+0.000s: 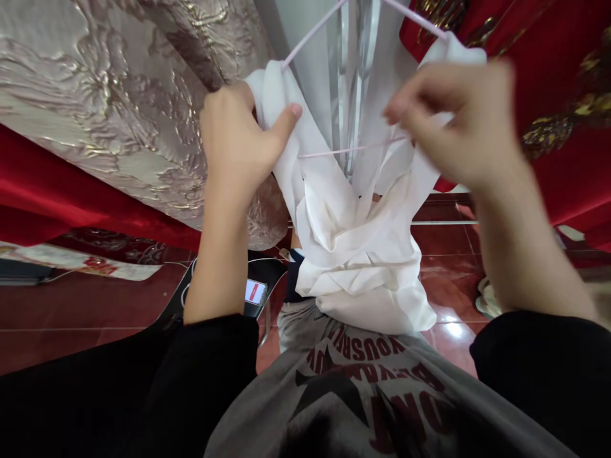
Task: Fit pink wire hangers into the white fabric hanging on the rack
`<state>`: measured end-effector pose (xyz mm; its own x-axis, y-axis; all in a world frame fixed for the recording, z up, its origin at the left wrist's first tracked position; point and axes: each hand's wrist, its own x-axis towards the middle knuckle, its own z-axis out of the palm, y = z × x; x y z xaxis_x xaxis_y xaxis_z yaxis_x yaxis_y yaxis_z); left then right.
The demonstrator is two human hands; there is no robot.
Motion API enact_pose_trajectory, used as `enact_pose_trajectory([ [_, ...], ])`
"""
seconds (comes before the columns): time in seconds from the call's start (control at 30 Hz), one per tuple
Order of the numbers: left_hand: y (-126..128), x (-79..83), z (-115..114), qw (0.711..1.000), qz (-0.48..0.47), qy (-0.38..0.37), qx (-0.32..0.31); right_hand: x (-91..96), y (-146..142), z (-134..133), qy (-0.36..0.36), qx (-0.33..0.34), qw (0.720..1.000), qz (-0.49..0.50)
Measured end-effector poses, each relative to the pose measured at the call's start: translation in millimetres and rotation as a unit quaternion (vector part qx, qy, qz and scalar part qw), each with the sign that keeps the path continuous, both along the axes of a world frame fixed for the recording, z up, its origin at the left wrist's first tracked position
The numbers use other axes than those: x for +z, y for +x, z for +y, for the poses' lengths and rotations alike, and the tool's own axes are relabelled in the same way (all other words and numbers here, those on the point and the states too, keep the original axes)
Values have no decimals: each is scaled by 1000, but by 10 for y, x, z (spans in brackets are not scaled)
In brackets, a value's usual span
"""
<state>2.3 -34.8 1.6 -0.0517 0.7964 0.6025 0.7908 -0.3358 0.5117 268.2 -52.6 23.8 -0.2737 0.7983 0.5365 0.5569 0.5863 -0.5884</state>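
Note:
A white garment (367, 273) of soft, thin cloth hangs from a pale pink hanger (314, 35), and its lower part lies bunched against my grey shirt. My left hand (241, 130) grips the cloth at the hanger's left end, thumb in front and fingers hidden behind. In front of the garment's right shoulder is my right hand (463, 121), blurred, its fingers curled into a pinch. White cloth shows just under those fingertips; what they hold, if anything, is unclear. The hanger's lower bar runs across between both hands.
Embossed beige-gold fabric (119, 114) hangs at the left. Red fabric with gold trim (563, 70) is on the right. Below left, a phone (256, 292) with a lit screen rests on a black seat (272, 270). The floor has red tiles (449, 280).

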Motion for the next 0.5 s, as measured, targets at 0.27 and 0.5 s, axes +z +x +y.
enact_pose_trajectory([
  [0.27, -63, -244, 140, 984, -162, 49, -63, -918, -206, 237, 32, 32, 999, -29],
  [0.5, -51, -250, -23, 960, -237, 115, -98, -1040, -386, 108, 92, -23, 995, 10],
])
